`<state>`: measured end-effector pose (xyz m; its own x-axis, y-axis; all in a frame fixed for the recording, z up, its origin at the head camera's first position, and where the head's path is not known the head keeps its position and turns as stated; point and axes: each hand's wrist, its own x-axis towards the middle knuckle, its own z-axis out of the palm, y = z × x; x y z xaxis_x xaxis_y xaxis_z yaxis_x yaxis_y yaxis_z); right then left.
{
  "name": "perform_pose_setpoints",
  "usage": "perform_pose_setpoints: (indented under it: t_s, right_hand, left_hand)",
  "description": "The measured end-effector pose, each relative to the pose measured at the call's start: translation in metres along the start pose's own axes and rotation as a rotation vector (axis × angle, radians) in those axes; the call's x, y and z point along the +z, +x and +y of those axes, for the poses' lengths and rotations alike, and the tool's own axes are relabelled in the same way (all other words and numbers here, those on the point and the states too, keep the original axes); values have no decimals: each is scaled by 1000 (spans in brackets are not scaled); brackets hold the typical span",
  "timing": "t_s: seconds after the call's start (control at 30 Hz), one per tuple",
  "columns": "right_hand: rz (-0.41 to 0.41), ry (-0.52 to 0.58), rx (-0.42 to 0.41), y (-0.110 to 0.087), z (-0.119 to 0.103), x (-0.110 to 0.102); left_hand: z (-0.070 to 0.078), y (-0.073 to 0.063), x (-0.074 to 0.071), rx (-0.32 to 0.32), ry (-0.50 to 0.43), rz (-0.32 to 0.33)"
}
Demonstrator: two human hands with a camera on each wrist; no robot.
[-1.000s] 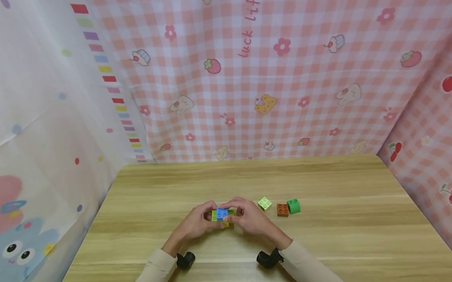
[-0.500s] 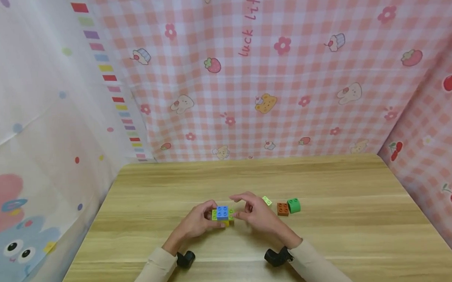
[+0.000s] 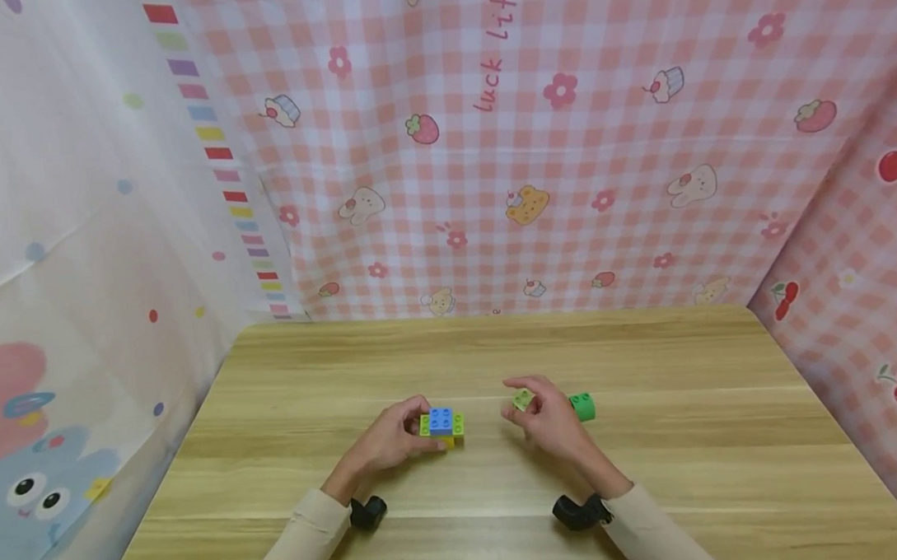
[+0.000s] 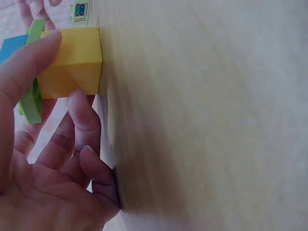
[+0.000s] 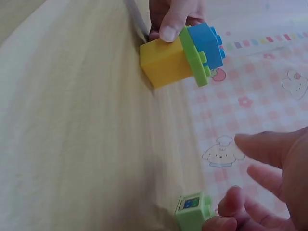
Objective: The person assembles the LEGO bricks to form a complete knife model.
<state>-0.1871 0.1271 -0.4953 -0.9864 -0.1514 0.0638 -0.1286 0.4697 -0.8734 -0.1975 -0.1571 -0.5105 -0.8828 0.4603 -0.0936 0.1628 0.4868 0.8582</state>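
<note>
On my head view, the left hand (image 3: 390, 437) grips a stack: yellow block (image 3: 449, 441), lime plate (image 3: 458, 425) and blue block (image 3: 441, 421) on top. Right of the yellow block, over the counter (image 3: 471, 510), the right hand (image 3: 555, 416) has its fingers parted around a pale green brick (image 3: 523, 399); a green block (image 3: 583, 406) lies farther right. My left wrist view shows the thumb against the yellow block. From my right wrist view, I can't tell whether fingers touch the brick.
</note>
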Motion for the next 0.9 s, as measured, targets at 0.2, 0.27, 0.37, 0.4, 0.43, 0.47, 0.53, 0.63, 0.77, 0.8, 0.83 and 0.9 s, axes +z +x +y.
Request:
perform_pose_setpoints:
  t_s: [0.2,0.27,0.37,0.4,0.43,0.47,0.53,0.63,0.77,0.8,0.83,0.9]
  right_hand:
    - [42,54,61,-6,4,-2]
    - [55,58,75,-7,5,-2]
    - [63,58,104,-8,5,-1]
    - [63,52,116,-8,5,0]
    - [59,51,124,-9,5,0]
    - [53,47,134,-9,5,1]
    - [44,43,145,-10,6,2]
    - [44,45,142,-10,7,5]
    - [60,43,138,-11,9,8]
    - [63,39,142,-12,10,9]
    - [68,34,140,-12,10,10]
    - [76,21,135,-12,11,12]
  left_hand:
    - [0,-1,-1,2,9,7]
    - [1,-1,-2,2,8,6]
    - [2,-1,-2,3,7,6]
    - [2,-1,-2,5,8,6]
    - [2,-1,-2,5,9,6]
    - [2,-1,-2,6,11,7]
    - [3,0,-2,8,13,7]
    - [2,0,-2,11,16,8]
    - [1,0,-1,12,14,9]
    - [1,0,0,12,11,8]
    - [1,0,0,11,9,8]
    - [1,0,0,12,3,7]
